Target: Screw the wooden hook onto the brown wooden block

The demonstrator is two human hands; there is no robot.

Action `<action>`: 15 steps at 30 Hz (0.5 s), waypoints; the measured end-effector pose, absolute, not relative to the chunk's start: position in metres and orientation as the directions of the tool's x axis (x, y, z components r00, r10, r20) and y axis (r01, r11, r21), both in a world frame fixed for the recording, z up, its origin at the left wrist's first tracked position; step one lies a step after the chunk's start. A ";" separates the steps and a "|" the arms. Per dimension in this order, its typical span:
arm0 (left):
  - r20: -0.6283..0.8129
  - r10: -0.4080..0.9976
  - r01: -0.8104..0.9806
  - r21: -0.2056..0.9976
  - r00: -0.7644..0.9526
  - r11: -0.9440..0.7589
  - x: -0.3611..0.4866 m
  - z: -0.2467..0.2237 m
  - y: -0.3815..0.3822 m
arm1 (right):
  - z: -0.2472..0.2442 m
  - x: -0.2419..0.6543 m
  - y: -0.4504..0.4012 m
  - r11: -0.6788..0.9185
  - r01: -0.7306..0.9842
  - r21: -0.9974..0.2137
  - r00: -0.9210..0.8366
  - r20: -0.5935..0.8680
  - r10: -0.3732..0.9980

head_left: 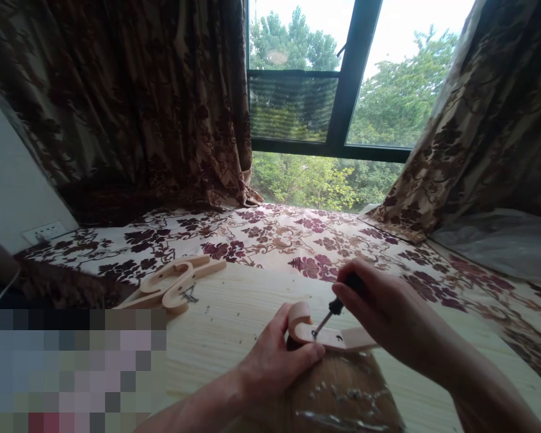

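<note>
My right hand (365, 294) is closed around the black handle of a screwdriver (329, 317). Its metal shaft slants down to a screw hole in a pale wooden hook (324, 335), whose curled end points up at the left. A second dark hole shows farther right along the piece. My left hand (284, 349) grips the curled end, thumb along the near edge and fingers behind. Beneath the hook lies a brown block (342, 391) partly covered in shiny clear wrap or tape. Whether a screw sits under the tip is too small to tell.
More curved wooden hooks (180, 285) lie at the left of the light wooden board (216, 337), with several screws (190, 294) beside them. Small crumbs dot the board. Behind it spreads a floral cloth (275, 234), below a window between patterned curtains (198, 108). Clear plastic (500, 240) lies at right.
</note>
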State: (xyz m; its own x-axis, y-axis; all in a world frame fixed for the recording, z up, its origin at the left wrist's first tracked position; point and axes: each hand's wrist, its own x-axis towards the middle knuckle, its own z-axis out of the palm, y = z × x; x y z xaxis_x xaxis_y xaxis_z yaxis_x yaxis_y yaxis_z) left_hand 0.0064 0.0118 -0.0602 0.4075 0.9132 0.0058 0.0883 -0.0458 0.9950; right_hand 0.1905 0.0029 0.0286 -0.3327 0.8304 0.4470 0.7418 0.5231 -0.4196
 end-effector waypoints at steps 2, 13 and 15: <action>0.012 0.912 0.082 0.995 0.409 -0.050 0.006 -0.060 0.012 | 0.028 0.190 0.005 0.496 0.764 -0.413 -0.290 0.468 0.835; 0.030 0.916 0.136 0.986 0.400 -0.092 0.005 -0.062 0.014 | 0.028 0.190 0.004 0.491 0.735 -0.468 -0.303 0.421 0.855; 0.034 0.913 0.126 0.988 0.406 -0.092 0.005 -0.062 0.014 | 0.025 0.188 0.007 0.464 0.743 -0.482 -0.261 0.430 0.864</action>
State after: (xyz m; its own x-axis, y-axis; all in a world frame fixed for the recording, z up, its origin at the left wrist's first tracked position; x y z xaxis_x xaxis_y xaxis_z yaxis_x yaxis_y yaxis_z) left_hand 0.0052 0.0142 -0.0617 0.4058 0.9134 0.0336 0.1262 -0.0924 0.9877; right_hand 0.1885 0.0068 0.0251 -0.2612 0.8643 0.4298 0.7434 0.4641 -0.4816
